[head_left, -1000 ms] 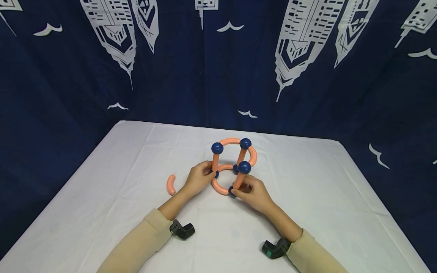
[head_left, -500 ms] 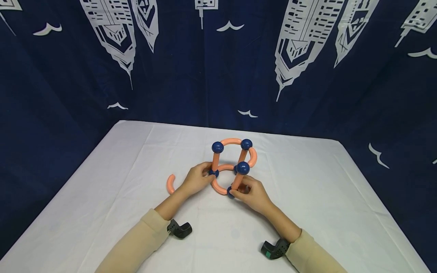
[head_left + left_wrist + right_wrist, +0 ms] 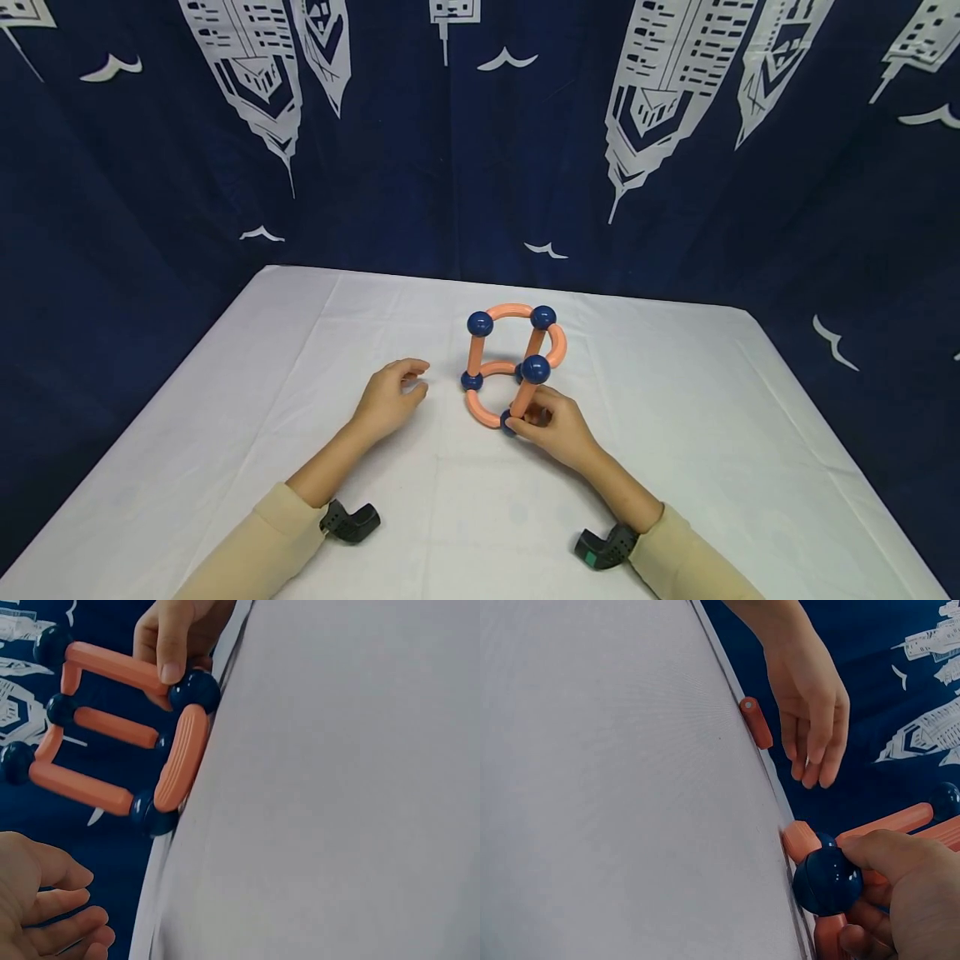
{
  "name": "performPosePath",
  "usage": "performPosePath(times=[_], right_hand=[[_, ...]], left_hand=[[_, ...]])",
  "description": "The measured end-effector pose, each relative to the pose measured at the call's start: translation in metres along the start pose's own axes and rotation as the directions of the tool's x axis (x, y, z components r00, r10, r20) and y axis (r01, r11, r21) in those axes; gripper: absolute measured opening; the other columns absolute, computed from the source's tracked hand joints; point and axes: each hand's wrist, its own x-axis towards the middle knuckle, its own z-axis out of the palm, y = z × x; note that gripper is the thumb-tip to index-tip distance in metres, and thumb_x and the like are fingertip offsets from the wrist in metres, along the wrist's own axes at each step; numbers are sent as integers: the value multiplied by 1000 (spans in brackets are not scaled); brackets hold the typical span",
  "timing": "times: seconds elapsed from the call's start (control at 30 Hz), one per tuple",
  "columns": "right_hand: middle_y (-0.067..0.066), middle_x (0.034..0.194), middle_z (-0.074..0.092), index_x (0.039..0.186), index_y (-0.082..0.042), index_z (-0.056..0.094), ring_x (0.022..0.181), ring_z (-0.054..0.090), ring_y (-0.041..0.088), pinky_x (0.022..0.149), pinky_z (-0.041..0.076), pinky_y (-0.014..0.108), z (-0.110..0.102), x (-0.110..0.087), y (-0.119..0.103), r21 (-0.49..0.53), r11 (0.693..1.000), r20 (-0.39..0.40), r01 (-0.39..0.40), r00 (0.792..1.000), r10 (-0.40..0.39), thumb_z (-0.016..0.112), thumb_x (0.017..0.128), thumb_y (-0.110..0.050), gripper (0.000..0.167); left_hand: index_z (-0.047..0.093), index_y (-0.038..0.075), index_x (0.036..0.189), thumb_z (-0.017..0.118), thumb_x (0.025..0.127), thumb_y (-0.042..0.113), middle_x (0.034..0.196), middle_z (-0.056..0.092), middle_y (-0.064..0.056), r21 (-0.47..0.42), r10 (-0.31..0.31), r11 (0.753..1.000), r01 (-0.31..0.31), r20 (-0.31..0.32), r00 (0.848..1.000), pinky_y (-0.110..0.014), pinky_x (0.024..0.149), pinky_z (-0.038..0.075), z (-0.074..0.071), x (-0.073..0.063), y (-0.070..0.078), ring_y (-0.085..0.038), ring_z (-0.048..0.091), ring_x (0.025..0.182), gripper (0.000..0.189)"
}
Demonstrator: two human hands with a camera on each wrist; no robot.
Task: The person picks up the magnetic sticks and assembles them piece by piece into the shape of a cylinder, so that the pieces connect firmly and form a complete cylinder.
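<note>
A frame of orange magnetic rods and blue balls stands on the white table [image 3: 675, 433]. In the head view, upright rods [image 3: 476, 356] join its lower ring to the top balls [image 3: 480, 323]. Curved rods [image 3: 510, 310] link the top balls at the back and right; no rod spans the top left-front side. My right hand [image 3: 561, 427] pinches the front upright rod [image 3: 524, 398] low down, by its bottom ball [image 3: 827, 881]. Apart from the frame, to its left, my left hand [image 3: 390, 398] hovers with relaxed fingers and holds nothing. A loose curved rod [image 3: 756, 724] shows in the right wrist view, hidden in the head view.
Behind the table hangs a dark blue curtain [image 3: 450, 167] printed with white buildings and birds. A black wrist device [image 3: 351, 522] sits by the left sleeve, another wrist device [image 3: 606, 547] by the right one.
My left hand has let go of the frame's lower left ball and moved left, covering the loose curved rod in the head view. My right hand keeps its grip almost unmoved.
</note>
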Motion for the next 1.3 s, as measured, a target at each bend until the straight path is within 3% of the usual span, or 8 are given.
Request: performPosePath(times=[0.1, 0.17, 0.3, 0.47, 0.67, 0.77, 1.03, 1.3], right_hand=[[17, 74, 57, 84, 2, 68, 66, 51, 35, 56, 43, 30, 0, -1, 2, 2, 1000, 0, 7, 1000, -7, 78, 77, 3, 13], [17, 74, 57, 84, 2, 68, 65, 51, 35, 56, 43, 30, 1, -1, 4, 2, 1000, -1, 13, 1000, -13, 78, 77, 3, 13], [16, 74, 57, 85, 0, 68, 65, 51, 33, 55, 42, 30, 6, -2, 25, 5, 1000, -10, 16, 1000, -16, 79, 77, 1, 14], [7, 75, 58, 86, -7, 70, 65, 51, 25, 56, 42, 28, 11, -4, 47, 9, 1000, -16, 7, 1000, -7, 82, 77, -5, 15], [-1, 76, 56, 87, -13, 70, 66, 50, 14, 56, 42, 25, 12, -4, 51, 32, 999, -11, 6, 1000, -6, 82, 79, -10, 15], [-2, 76, 56, 87, -14, 70, 66, 49, 12, 56, 42, 25, 12, -4, 51, 24, 1000, -11, 9, 1000, -9, 82, 79, -11, 15], [-2, 76, 56, 86, -12, 70, 65, 49, 13, 55, 42, 25, 12, -4, 51, 23, 999, -20, 28, 999, -27, 81, 78, -10, 15], [7, 75, 58, 85, -6, 69, 64, 51, 25, 54, 41, 29, 12, -5, 46, -14, 1000, -27, 19, 999, -19, 81, 77, -4, 15]], left_hand=[[64, -1, 118, 63, 90, 6, 112, 64, -13, 30, -17, 999, 17, -25, 1000, -40, 89, 49, -10, -6, -5, -28, 60, 103, 29], [66, -3, 115, 62, 89, 4, 103, 63, -12, 41, -39, 998, 41, -49, 998, -36, 77, 53, -17, -9, -9, -24, 62, 89, 26], [66, -3, 108, 60, 88, 4, 89, 56, -9, 70, -108, 991, 116, -101, 989, -31, 63, 48, -27, -13, -18, -18, 59, 66, 22], [62, -6, 106, 64, 88, 15, 81, 62, -9, 131, -185, 970, 203, -138, 973, -34, 61, 46, -33, -15, -25, -22, 57, 69, 27], [57, -9, 110, 63, 88, 25, 59, 64, 0, 196, -265, 942, 271, -59, 963, -36, 56, 48, -35, -17, -27, -24, 60, 64, 42], [57, -10, 108, 64, 87, 24, 57, 63, 1, 197, -266, 943, 270, -45, 963, -37, 56, 49, -35, -18, -28, -25, 60, 64, 40], [60, -4, 91, 62, 86, 20, 53, 62, 4, 166, -261, 949, 270, -76, 962, -32, 52, 45, -33, -19, -27, -20, 59, 58, 24], [55, -2, 94, 61, 89, 20, 56, 64, 1, 50, -297, 953, 298, -27, 955, -32, 55, 45, -26, -20, -19, -18, 61, 59, 24]])
